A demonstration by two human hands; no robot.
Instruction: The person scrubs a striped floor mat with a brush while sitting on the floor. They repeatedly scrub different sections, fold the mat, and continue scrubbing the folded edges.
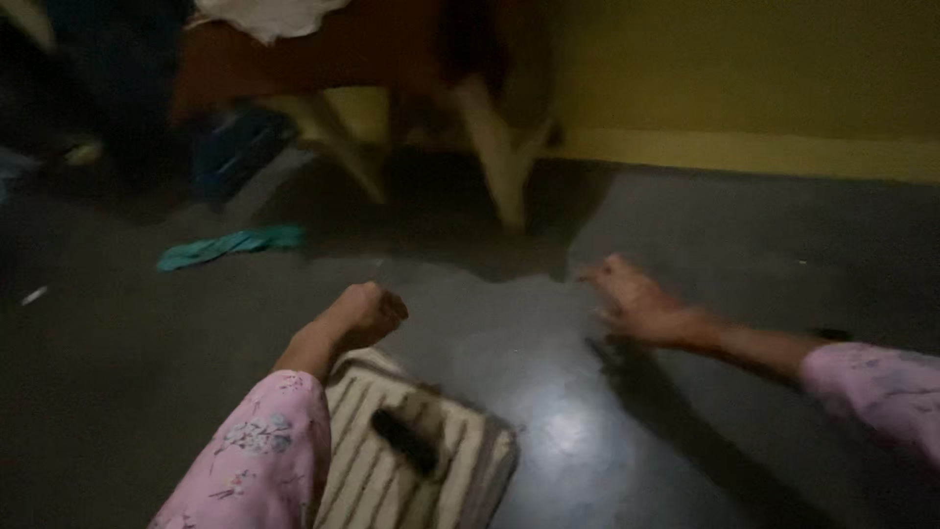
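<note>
My left hand (360, 313) hangs above the dark floor with its fingers curled into a loose fist; nothing shows in it. Just below it lies a striped cream and brown cloth pad (460, 460) with a small dark object (403, 440) on top. My right hand (634, 300) reaches out to the right, fingers spread, palm down, close to the shiny grey floor (548, 392). It holds nothing. Both arms wear pink flowered sleeves (257, 451). The picture is blurred.
A chair with pale legs (494, 147) and a brown seat stands ahead by the yellow wall (744, 69). A teal cloth strip (231, 245) lies on the floor at left. Dark blue items (235, 147) and a white cloth (269, 15) sit at the back left.
</note>
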